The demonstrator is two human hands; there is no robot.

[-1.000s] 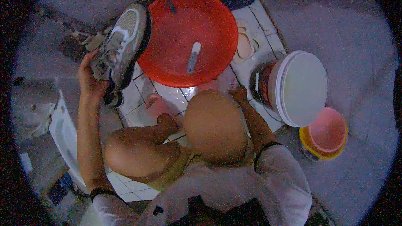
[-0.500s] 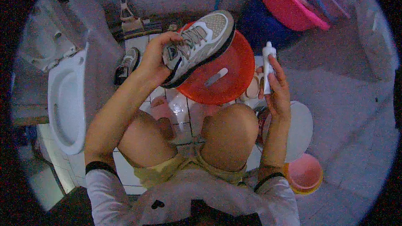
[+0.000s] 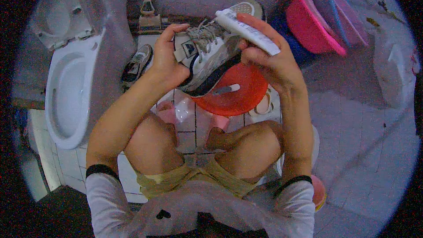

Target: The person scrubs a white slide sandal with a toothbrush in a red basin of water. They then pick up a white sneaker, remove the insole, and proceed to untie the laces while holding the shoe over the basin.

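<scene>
1. The gray sneaker (image 3: 210, 59) is gripped at the ankle end by the left hand (image 3: 171, 64) and held above the red basin (image 3: 252, 90).
2. The white tube (image 3: 247, 31) is pinched in the right hand (image 3: 277, 57), over the sneaker's toe end; contact cannot be determined.
3. A second shoe (image 3: 138, 64) is located left of the basin.

Shoe (image 3: 213, 58) partly behind tube (image 3: 248, 32)

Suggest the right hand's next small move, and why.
Probably angle the white tube a little toward the shoe: the right hand grips it, and it overlaps the toe area in the view, while the left hand holds the shoe at its heel end. Whether tube and shoe touch, I can't tell.
</scene>
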